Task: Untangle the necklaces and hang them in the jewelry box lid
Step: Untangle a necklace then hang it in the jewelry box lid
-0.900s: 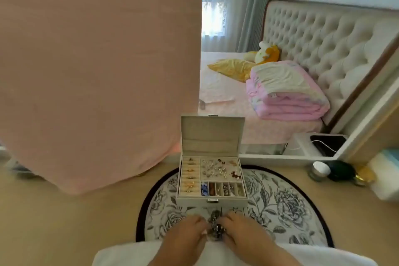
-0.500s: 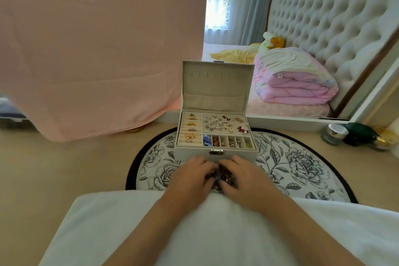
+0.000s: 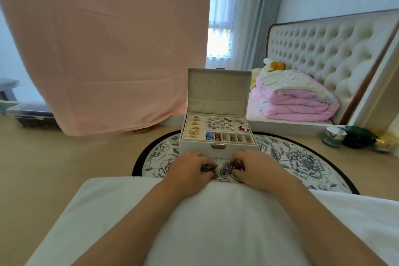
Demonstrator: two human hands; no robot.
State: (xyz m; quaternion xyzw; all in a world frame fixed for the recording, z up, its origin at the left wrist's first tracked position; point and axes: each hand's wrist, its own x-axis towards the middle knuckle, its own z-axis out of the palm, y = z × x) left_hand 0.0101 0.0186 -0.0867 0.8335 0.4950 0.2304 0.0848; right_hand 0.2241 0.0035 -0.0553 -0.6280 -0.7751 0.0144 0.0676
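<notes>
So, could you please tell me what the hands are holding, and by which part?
The tangled necklaces: the left hand pinches the clump's left end, the right hand its right end, with chain bunched between them.

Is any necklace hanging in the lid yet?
No, the lid is bare inside, and the left hand and right hand hold the tangled necklaces.

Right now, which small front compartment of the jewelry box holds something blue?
The leftmost compartment in the front row of the jewelry box; its neighbour holds reddish pieces.
</notes>
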